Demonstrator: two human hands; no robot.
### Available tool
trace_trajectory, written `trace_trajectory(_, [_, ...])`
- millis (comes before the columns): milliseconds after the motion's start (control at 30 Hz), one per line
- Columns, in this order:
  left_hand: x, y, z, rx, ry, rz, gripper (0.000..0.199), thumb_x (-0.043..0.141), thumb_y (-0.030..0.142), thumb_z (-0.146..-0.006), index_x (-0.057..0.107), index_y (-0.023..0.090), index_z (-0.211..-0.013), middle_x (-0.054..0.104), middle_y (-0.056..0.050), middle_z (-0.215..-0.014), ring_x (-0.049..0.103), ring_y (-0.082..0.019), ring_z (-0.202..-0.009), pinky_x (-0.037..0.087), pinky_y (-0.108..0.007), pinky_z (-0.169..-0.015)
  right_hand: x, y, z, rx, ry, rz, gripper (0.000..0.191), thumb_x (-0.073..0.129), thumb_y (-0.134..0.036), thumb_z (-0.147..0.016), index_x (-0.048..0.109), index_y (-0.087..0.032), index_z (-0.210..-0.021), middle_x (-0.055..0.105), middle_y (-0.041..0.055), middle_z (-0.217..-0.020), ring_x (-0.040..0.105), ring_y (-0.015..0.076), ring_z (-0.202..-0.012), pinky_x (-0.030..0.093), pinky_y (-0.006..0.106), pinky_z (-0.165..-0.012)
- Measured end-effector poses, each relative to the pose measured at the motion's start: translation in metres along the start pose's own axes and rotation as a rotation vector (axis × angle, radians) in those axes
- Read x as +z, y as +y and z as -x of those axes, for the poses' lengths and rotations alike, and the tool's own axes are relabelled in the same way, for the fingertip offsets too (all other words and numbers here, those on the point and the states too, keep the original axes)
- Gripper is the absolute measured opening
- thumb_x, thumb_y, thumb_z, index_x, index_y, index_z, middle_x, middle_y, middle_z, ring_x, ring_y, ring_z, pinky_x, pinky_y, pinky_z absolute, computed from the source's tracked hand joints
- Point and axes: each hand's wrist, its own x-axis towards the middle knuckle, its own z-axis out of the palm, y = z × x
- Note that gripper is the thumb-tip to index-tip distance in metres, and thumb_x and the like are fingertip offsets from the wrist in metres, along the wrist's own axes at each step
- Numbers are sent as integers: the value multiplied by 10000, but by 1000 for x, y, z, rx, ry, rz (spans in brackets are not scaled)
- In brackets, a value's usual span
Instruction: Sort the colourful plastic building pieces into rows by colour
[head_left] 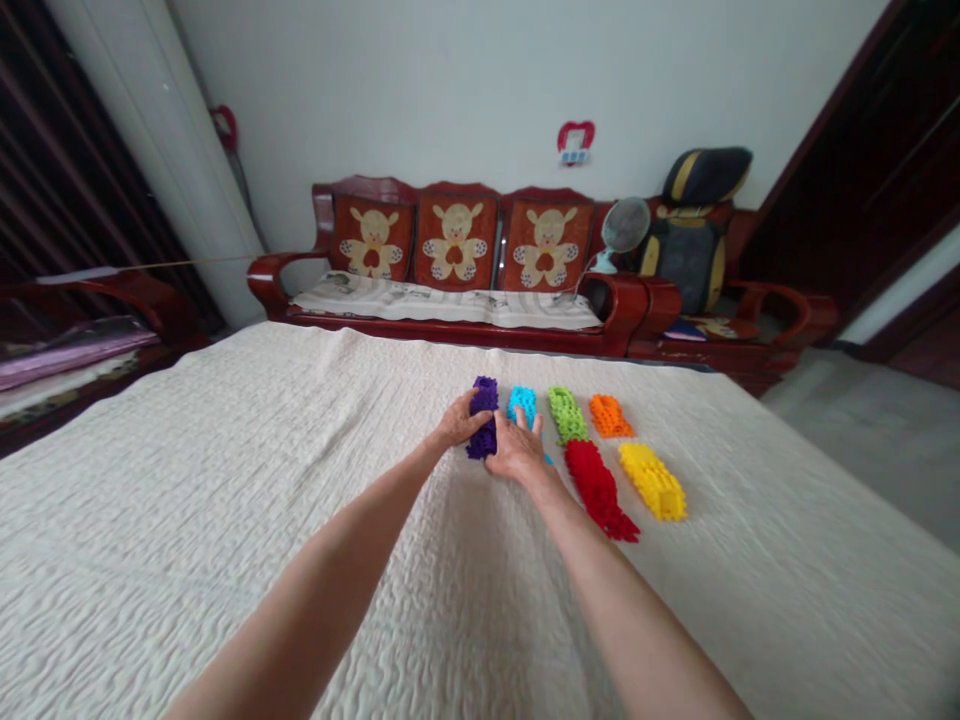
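A purple row of knobbly plastic building blocks [485,394] lies on the cream quilted cover [247,480]. My left hand [459,420] grips its left side, the thumb laid across the top. Against its right side rests my right hand [517,447], fingers spread and pointing forward, with nothing in them. Those fingertips partly cover a light-blue group of blocks [522,398]. Further right lie a green group [567,414], an orange group [611,416], a long red group [596,482] and a yellow group [652,482].
Behind the covered surface stands a red wooden sofa [450,328] with bear-patterned cushions [457,240]. A small fan [625,225] and a chair with a black-and-yellow massage pad [684,255] are at the right. Another wooden armchair [150,300] stands at the left.
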Motion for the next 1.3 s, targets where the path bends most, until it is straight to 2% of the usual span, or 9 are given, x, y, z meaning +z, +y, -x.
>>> trace_trajectory(133, [-4,5,15,-30,20,77,660,640,359,-805,488,136,-1407,713,-95,-1103,674,-223,-994,526,-369,-940,8,-8,6,-57,83,-44,720,644,-223,-721,414,-100,-1392,579,199,-1326,332,354,-1386,158,594,-1132])
trace_trajectory(300, [-10,18,39,-33,24,47,446,568,291,-832,645,118,-1236,716,-93,-1136,657,-209,-1054,496,-324,-987,40,-17,21,-101,228,-175,660,510,-105,-767,397,-59,-1416,580,216,-1288,510,305,-1230,386,452,-1052])
trace_trajectory(467, [-12,31,60,-1,18,27,355,514,271,-865,695,153,-1145,730,-69,-1117,658,-187,-1059,484,-302,-1005,68,-17,30,-102,382,-356,646,382,-61,-793,398,-89,-1438,624,183,-1221,587,280,-1156,455,436,-1012])
trace_trajectory(633, [-36,40,81,-38,-6,14,333,537,302,-864,712,175,-1119,735,-63,-1097,657,-194,-1056,485,-310,-1001,71,-24,34,-139,369,-465,621,406,-123,-815,400,-114,-1436,634,176,-1235,613,280,-1140,490,454,-995])
trace_trajectory(767, [-83,32,99,-102,-135,58,440,638,354,-797,669,164,-1193,737,-59,-1045,664,-193,-985,520,-312,-921,69,-52,34,-202,315,-528,603,453,-150,-824,415,-150,-1426,612,162,-1304,601,276,-1187,481,466,-1021])
trace_trajectory(867, [-127,10,116,-171,-232,129,547,700,289,-713,635,140,-1235,730,-62,-1009,666,-177,-894,536,-292,-827,67,-89,32,-263,212,-585,590,489,-148,-818,443,-161,-1406,615,148,-1316,602,263,-1195,488,437,-1020])
trace_trajectory(933, [-157,-9,130,-185,-222,163,596,722,218,-650,626,139,-1233,725,-56,-972,663,-174,-850,536,-288,-779,66,-120,29,-305,136,-619,586,516,-141,-807,462,-163,-1390,628,135,-1300,609,250,-1184,494,410,-1013])
trace_trajectory(1100, [-230,-54,170,-245,24,248,536,686,168,-637,640,121,-1169,720,-53,-916,664,-171,-815,534,-289,-747,76,-211,12,-452,93,-688,572,555,-107,-771,518,-179,-1337,634,116,-1261,582,228,-1199,454,401,-1053])
trace_trajectory(1300, [-319,-88,203,-398,319,204,507,686,206,-680,626,110,-1174,737,-94,-974,693,-191,-824,556,-313,-769,87,-321,-4,-443,81,-885,599,595,-130,-763,491,-157,-1353,618,141,-1254,591,232,-1161,493,402,-1001])
